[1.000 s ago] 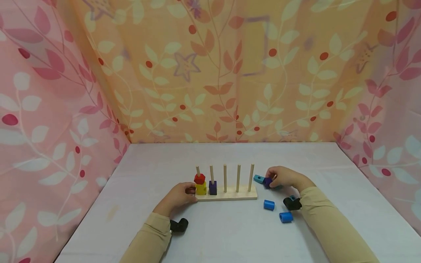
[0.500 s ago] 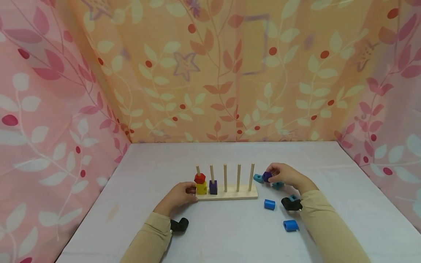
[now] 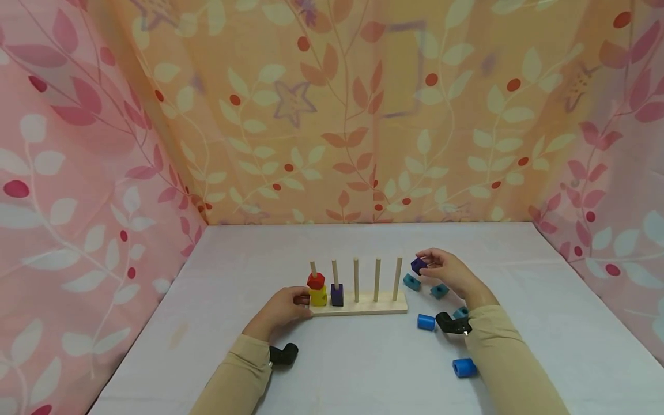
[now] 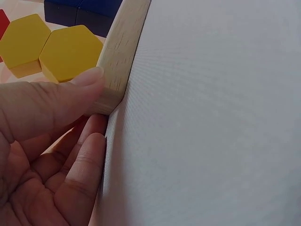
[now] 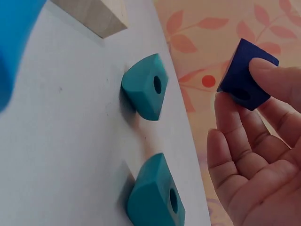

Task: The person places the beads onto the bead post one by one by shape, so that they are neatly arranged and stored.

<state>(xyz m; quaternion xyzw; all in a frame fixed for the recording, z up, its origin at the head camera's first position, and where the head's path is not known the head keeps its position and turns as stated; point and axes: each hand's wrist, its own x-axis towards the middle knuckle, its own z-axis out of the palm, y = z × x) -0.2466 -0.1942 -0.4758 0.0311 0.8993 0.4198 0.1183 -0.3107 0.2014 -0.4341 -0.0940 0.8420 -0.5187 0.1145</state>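
My left hand [image 3: 282, 310] grips the left end of a wooden peg board [image 3: 368, 309]; in the left wrist view the thumb lies on top of its corner. Yellow blocks [image 3: 318, 296] sit on the leftmost peg, under a red block [image 3: 315, 281]. A dark purple block [image 3: 337, 295] is on the second peg, and the other pegs are bare. Right of the board, my right hand [image 3: 453, 274] pinches a purple block [image 5: 249, 75] with a hole through it, between thumb and fingertips, raised off the table.
Teal blocks with holes [image 3: 412, 282] lie beneath and beside my right hand. Two blue cylinders [image 3: 426, 322] lie nearer the front, right of the board. The white tabletop [image 3: 363, 369] is walled by patterned curtains [image 3: 342, 115].
My right hand has lifted the purple block up from among the teal blocks. The nearer blue cylinder has rolled toward the front. My left hand stays on the board.
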